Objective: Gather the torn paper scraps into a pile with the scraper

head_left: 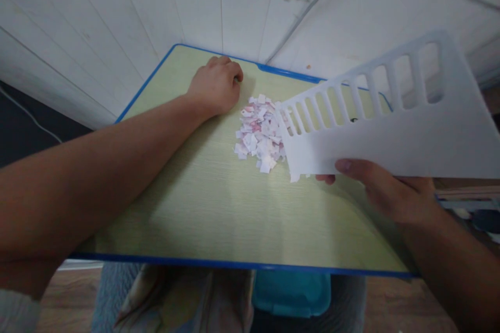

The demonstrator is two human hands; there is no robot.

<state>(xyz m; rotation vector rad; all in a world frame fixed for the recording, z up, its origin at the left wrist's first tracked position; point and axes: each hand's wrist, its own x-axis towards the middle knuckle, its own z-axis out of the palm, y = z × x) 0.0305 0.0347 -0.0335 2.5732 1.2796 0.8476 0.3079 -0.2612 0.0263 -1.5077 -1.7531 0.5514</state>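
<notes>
My right hand (390, 192) grips the lower edge of a white plastic basket (375, 143), its thumb over the wall and other fingers underneath. The basket is tilted, one slotted side towards me, its narrow end over a heap of small torn paper pieces (260, 135). These scraps are mostly white with some pink, and the basket hides the heap's right part. My left hand (219, 83) rests on the table's far left part, just beyond the heap, fingers curled into a loose fist. What it holds, if anything, is hidden.
The pale green table (234, 218) has a blue rim and stands against a white panelled wall (128, 15). A grey cable (312, 8) runs down that wall. Below the near edge is a teal container (292, 294) by my legs. Shelved items (469, 203) stand at right.
</notes>
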